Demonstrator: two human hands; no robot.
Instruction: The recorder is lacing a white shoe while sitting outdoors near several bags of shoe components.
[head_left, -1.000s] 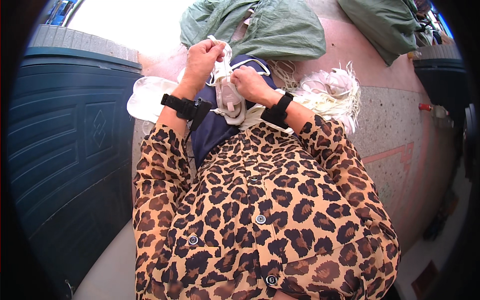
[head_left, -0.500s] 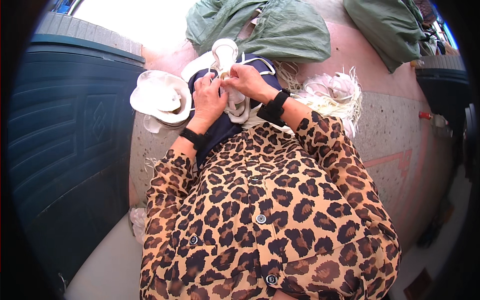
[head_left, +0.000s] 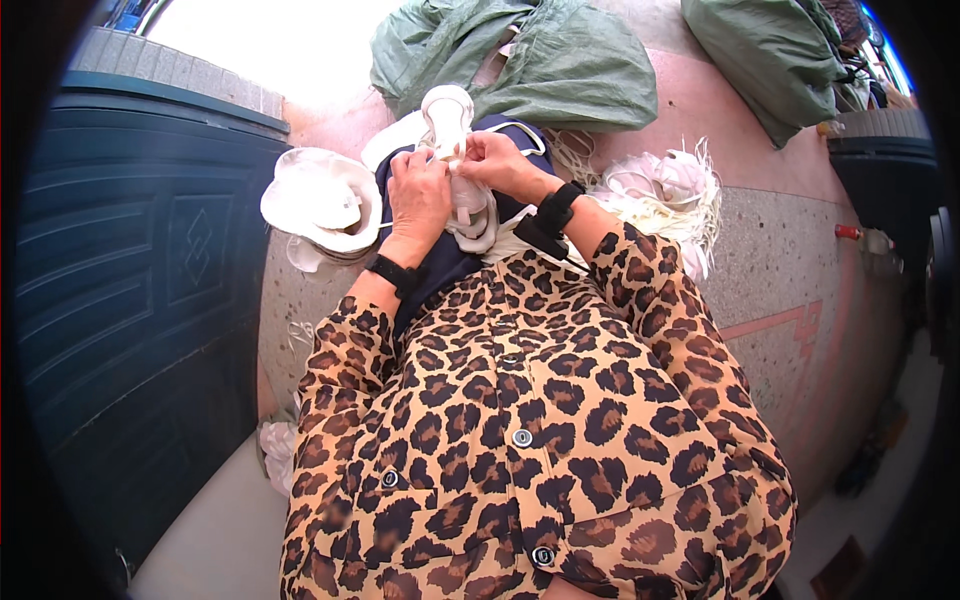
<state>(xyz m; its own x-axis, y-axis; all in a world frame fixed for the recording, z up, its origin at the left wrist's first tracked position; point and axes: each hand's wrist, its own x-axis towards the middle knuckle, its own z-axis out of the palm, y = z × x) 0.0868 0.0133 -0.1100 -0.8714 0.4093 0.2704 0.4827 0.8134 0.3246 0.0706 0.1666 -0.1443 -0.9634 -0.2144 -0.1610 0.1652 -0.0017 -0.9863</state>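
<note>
A white shoe upper [head_left: 474, 222] lies on the dark blue cloth [head_left: 455, 262] across my lap, its rounded end pointing away from me. My left hand [head_left: 420, 192] has its fingers bent over the upper's left edge, gripping it. From the right, my right hand [head_left: 500, 165] pinches a thin white shoelace over the middle of the upper. Fingers cover most of that lace, so its path through the eyelets is hidden. Left of my lap sits a stack of white shoe uppers [head_left: 318, 198].
White laces [head_left: 700, 222] lie in a loose bundle at my right, beside pale pink fabric [head_left: 655, 175]. A large green sack [head_left: 570, 70] slumps ahead, another green sack [head_left: 765, 65] at far right. A dark blue panelled door [head_left: 140, 220] stands along the left.
My right hand has shifted slightly right and down, its fingers drawing away from my left hand. My left hand has closed further over the upper, which has turned a little.
</note>
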